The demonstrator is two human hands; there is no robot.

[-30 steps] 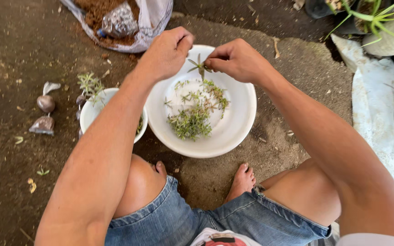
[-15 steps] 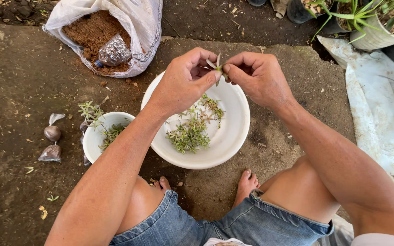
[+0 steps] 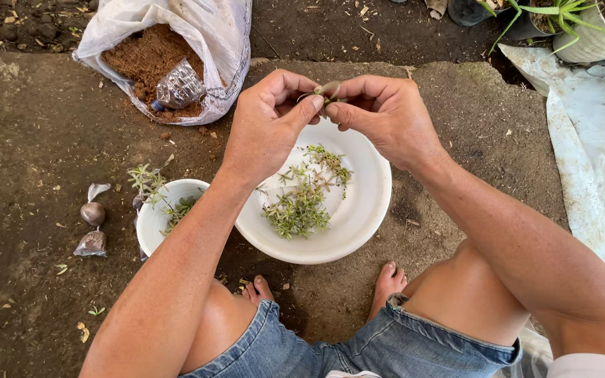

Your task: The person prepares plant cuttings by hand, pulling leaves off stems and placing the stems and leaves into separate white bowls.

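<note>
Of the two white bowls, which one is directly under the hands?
The large bowl, holding loose green cuttings, lies under both hands; the small bowl sits to its left, beside the forearm.

**Materials and surfaces**

The big bowl (image 3: 358, 231) looks like smooth white plastic with a soft shine. The small cup (image 3: 150, 220) beside it is white too and more matt. The ground (image 3: 29, 154) is rough, dull concrete with dirt on it. The sack (image 3: 211, 42) is woven white plastic and holds crumbly brown soil (image 3: 138, 59). The shorts (image 3: 316, 350) are blue denim cloth.
</note>
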